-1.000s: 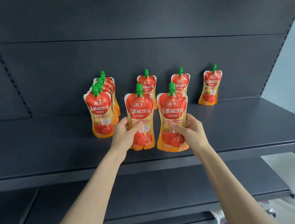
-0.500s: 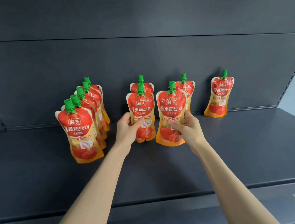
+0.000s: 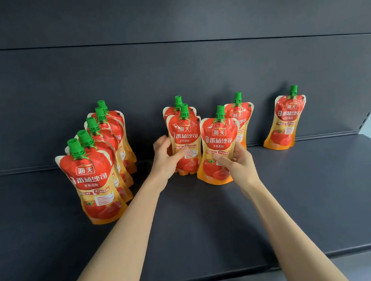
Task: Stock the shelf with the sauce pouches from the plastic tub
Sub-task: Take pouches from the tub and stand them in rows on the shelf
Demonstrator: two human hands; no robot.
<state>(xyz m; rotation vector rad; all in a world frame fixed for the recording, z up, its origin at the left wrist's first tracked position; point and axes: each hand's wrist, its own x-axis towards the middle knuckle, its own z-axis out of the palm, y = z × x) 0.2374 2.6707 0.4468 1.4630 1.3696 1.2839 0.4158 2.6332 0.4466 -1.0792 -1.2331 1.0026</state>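
Now farther back on shelf point(image 3: 302, 196), left hand point(image 3: 166, 160) fingers point(image 3: 179, 153) grasping left pouch point(image 3: 185, 133), right hand point(image 3: 239, 165) grasping right pouch point(image 3: 217, 138).

Pouches point(image 3: 93, 181) read 海天, 番茄沙司.

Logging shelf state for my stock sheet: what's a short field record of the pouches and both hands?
shelf: dark, ten pouches standing
left row: five pouches, front to back
left hand: grips middle pouch, before middle rear pouch
right hand: grips front pouch, before right rear pouch
lone pouch: far right, apart from others
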